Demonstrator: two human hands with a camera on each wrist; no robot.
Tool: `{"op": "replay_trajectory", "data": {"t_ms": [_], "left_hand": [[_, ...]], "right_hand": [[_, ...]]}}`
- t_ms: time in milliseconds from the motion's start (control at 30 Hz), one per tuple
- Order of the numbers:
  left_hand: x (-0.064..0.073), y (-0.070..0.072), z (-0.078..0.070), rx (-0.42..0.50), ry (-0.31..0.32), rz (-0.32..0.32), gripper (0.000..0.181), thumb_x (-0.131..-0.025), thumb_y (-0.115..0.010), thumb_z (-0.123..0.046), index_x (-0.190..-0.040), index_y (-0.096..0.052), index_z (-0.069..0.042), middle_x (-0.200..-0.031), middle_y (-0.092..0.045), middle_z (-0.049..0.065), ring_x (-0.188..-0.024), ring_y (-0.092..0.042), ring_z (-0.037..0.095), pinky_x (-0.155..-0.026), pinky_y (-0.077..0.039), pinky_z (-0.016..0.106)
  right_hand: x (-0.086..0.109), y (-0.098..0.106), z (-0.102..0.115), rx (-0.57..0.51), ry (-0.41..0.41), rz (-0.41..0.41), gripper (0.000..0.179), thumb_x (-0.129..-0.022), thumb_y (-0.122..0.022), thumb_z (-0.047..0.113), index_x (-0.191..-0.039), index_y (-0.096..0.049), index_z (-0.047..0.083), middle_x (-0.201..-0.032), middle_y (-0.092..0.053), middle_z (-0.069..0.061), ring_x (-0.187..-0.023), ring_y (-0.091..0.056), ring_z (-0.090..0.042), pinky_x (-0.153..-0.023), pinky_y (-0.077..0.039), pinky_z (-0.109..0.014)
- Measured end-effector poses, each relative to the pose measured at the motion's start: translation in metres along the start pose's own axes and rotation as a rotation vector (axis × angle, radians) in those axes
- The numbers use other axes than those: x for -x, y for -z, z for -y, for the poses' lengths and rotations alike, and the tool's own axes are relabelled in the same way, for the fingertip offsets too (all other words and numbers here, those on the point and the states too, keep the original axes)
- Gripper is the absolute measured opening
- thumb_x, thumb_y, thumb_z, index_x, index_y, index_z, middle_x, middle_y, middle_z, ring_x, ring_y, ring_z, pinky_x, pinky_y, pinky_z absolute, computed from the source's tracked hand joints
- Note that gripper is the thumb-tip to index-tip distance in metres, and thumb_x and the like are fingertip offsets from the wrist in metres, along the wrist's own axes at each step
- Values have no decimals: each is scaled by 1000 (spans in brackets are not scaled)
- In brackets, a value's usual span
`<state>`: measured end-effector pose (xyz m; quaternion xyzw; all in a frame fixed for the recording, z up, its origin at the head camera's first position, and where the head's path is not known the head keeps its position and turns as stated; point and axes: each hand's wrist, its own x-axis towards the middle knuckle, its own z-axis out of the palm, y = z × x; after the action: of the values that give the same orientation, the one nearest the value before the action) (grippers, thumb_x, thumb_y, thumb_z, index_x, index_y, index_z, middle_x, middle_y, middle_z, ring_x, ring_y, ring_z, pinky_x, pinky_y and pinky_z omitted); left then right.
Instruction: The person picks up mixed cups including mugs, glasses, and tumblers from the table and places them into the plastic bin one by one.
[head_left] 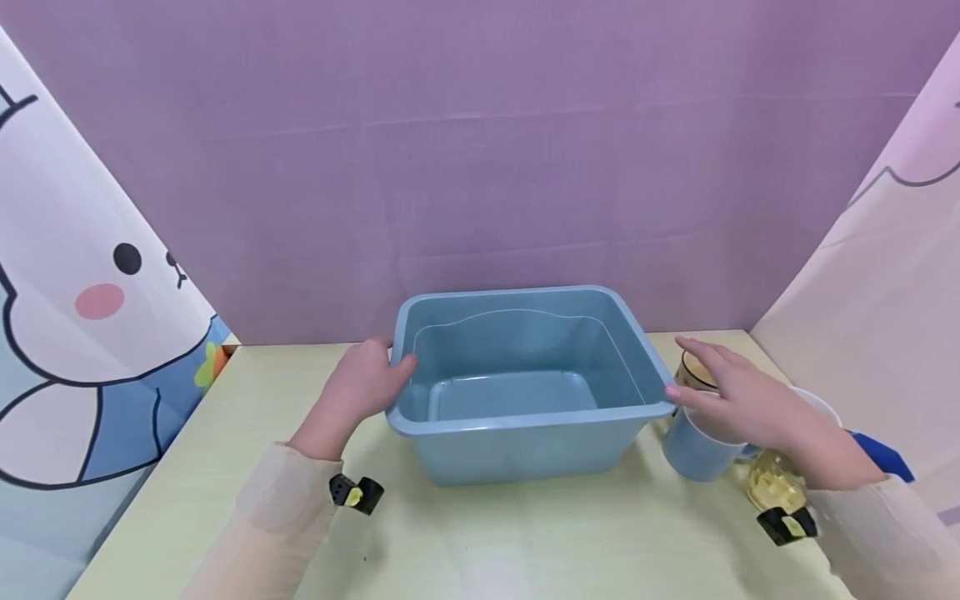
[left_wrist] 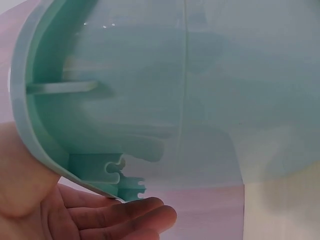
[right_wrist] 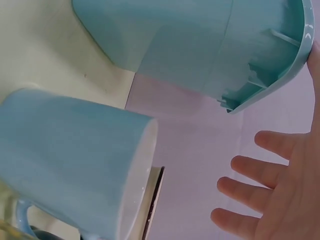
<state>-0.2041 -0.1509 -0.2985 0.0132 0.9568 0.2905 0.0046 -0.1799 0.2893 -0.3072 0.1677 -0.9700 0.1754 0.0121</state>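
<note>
A light blue plastic basin stands on the table below both hands, its inside bare. My left hand holds its left rim, thumb hooked over the top; in the left wrist view the fingers lie outside, below the rim's corner. At the right front corner, my right hand has its thumb at the rim. Its other fingers are spread and straight, away from the basin, in the right wrist view. Below that hand is a light blue mug, white inside.
Behind the blue mug stands a tan cup with a dark rim. A white-rimmed vessel, a yellow faceted object and a dark blue item are partly hidden by the right arm. A purple cloth hangs behind the table.
</note>
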Motion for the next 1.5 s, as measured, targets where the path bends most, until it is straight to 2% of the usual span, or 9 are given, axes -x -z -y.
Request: {"op": "replay_trajectory", "data": {"t_ms": [267,500,633,733,800,867,1033,1133,1500], "left_hand": [[1,-1,0,20,-14,-11,53,-92,-43,-27,-133,-45,6,-107,-66,19,-78,-65,21,-68,-53,34],[0,-1,1,68,-19,-14,51,-93,-44,-25,-133,-45,6,-112,-65,20,-87,-67,25,-74,-56,39],[-1,-1,2,101,-17,-14,50,-93,-46,-25,-132,-47,6,-106,-67,20,-83,-68,24,-72,-56,37],[-1,0,2,127,-10,-9,48,-92,-47,-24,-130,-49,6,-92,-69,16,-72,-65,20,-66,-55,33],[-2,1,2,151,-5,-3,48,-92,-47,-23,-130,-49,6,-83,-67,14,-66,-61,17,-62,-53,30],[-2,2,4,178,2,3,48,-92,-47,-24,-129,-50,6,-80,-66,13,-63,-59,16,-58,-51,28],[-5,2,9,247,34,15,47,-92,-49,-26,-129,-51,3,-82,-66,13,-64,-59,17,-54,-51,29],[-6,1,12,282,44,19,46,-92,-50,-27,-129,-51,1,-86,-67,14,-66,-60,17,-55,-51,29],[-7,-2,21,426,75,35,47,-94,-54,-26,-133,-49,0,-97,-68,18,-65,-61,16,-55,-51,28]], "right_hand": [[8,-2,-5,-49,5,-23,84,-87,-61,47,-150,-21,9,-147,-30,-28,-131,-31,-50,-96,-31,-65],[11,-8,-12,-61,34,-61,98,-74,-76,46,-147,-26,3,-147,-33,-25,-131,-33,-48,-96,-33,-64],[14,-14,-16,-69,53,-90,103,-68,-79,48,-146,-29,2,-146,-34,-24,-130,-35,-46,-95,-34,-63],[16,-19,-20,-69,77,-123,103,-67,-80,48,-146,-30,5,-146,-36,-20,-130,-38,-43,-109,-31,-39],[18,-21,-22,-63,83,-139,102,-67,-80,48,-146,-31,7,-146,-37,-18,-129,-39,-40,-108,-25,-18],[19,-23,-24,-53,83,-148,101,-67,-81,48,-146,-32,9,-145,-39,-17,-129,-40,-38,-103,-24,-13],[21,-25,-28,-64,65,-150,101,-65,-83,46,-145,-34,9,-142,-42,-17,-127,-40,-39,-97,-35,-51],[23,-26,-30,-74,59,-149,100,-64,-84,45,-143,-36,6,-140,-43,-19,-125,-40,-42,-91,-36,-59],[27,-26,-35,-38,-28,-93,98,-66,-80,51,-139,-39,0,-136,-42,-27,-122,-38,-51,-88,-36,-66]]}}
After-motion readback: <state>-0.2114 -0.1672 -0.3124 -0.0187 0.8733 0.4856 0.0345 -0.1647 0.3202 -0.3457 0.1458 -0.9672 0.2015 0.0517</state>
